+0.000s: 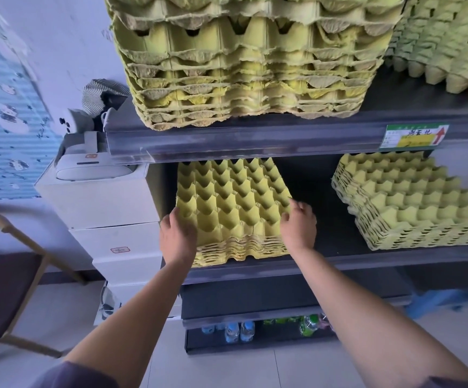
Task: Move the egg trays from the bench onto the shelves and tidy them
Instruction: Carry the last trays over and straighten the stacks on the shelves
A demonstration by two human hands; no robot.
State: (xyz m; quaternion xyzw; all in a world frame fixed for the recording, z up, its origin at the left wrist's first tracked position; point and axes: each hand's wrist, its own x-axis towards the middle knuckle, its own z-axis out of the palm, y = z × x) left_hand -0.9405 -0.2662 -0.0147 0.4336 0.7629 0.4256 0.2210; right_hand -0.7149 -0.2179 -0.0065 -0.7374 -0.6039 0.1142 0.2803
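Both bare arms reach forward to the middle shelf (336, 242), where a low stack (233, 203) of yellow egg trays sits at the left end, cups up, its front edge at the shelf's lip. The left hand (178, 236) lies against the stack's near left corner, back of the hand up, fingers fairly straight along the side and pressing it rather than closing round it. The right hand (298, 229) is at the stack's right edge with curled fingers; its thumb (284, 218) rests on the top tray and the hand seems to pinch that edge, though the underside of the grip is hidden. Well apart on the same shelf, a second pile (412, 200) sits at the right end, turned askew, with bare dark shelf between the two. On the upper shelf (255, 141) a tall stack (244, 60) stands directly above the hands, its lower trays ragged and slightly overhanging the rim, and another heap (445, 43) stands to its right. A green and yellow label (414, 137) with a red arrow is fixed on that rim. Left of the shelves white boxes (101, 203) are stacked, with a white device (93, 166) on top. A chair (6, 289) stands at far left, and bottles (240, 331) sit on the bottom level.
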